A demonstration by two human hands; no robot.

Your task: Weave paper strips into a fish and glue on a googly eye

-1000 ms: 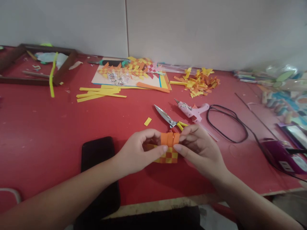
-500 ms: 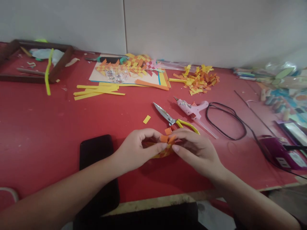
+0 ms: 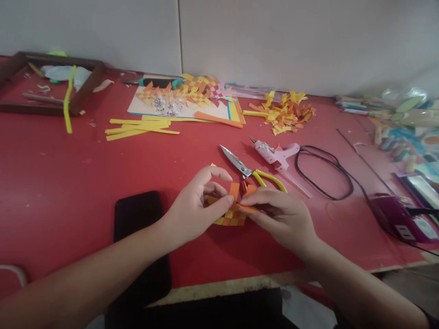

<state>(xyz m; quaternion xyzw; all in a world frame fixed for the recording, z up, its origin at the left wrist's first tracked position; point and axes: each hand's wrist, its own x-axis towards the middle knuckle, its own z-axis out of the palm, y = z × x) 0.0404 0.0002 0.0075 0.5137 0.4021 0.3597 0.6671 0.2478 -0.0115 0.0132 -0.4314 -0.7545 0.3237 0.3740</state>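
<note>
A small woven piece of orange and yellow paper strips is between my hands, just above the red table. My left hand has its thumb against the weave near an upright orange strip end, its index finger raised off it. My right hand pinches an orange strip end at the weave's right side. Part of the weave is hidden behind my fingers. Just beyond my hands lie scissors with yellow handles, blades pointing away to the left. A pink glue gun rests to their right.
A black phone lies by my left forearm. Farther back are yellow strips, a pile of paper scraps, woven paper pieces on sheets, and a brown frame. A black cord loops on the right, near a purple box.
My left index finger has lifted away from the weave. My right fingers have closed on an orange strip end, and more of the checkered weave shows.
</note>
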